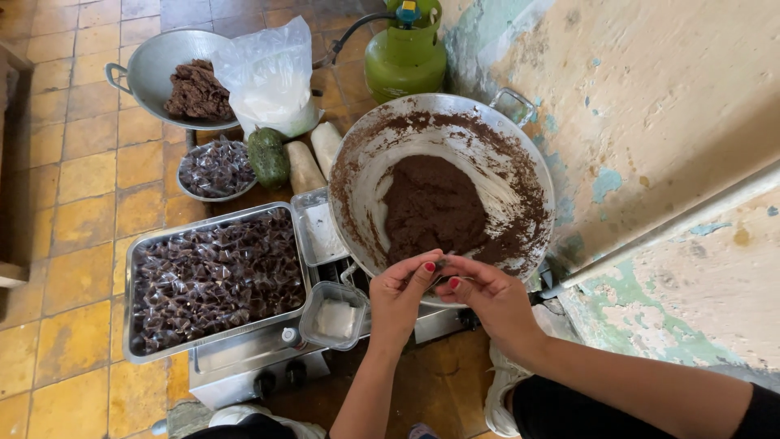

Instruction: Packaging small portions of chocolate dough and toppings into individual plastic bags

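At the wok's [528, 175] near rim — left hand [400, 297] and right hand [487, 294], grips pinched on a small clear wrapper [439, 267]

Home kitchen floor, gas cylinder [405, 50], wok [357, 162], worn tiles [81, 162]

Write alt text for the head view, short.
Seen from above, a person's left hand and right hand meet fingertip to fingertip at the near rim of a large metal wok holding dark brown paste. To the left sits a metal tray of small clear-wrapped dark pieces, on a tiled floor.
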